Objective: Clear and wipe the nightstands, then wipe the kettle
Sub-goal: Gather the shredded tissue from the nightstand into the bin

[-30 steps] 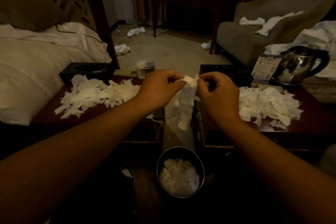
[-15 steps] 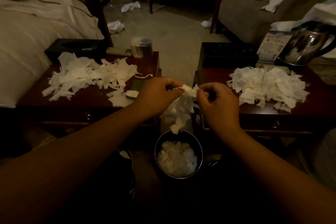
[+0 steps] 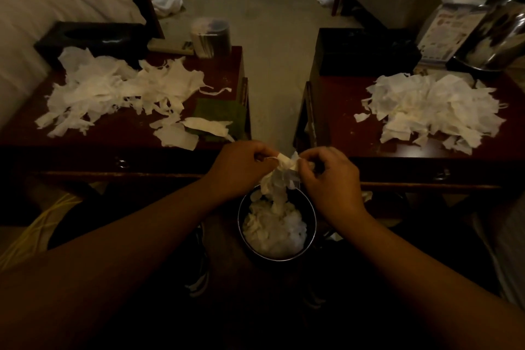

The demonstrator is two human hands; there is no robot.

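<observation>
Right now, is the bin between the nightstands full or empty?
Partly full. The bin holds a heap of white tissue scraps that sits below its rim, and dark inner wall shows above the heap.

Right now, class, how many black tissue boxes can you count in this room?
2. One tissue box sits at the back of the left nightstand; the other at the back of the right nightstand. Others may be out of view.
</observation>
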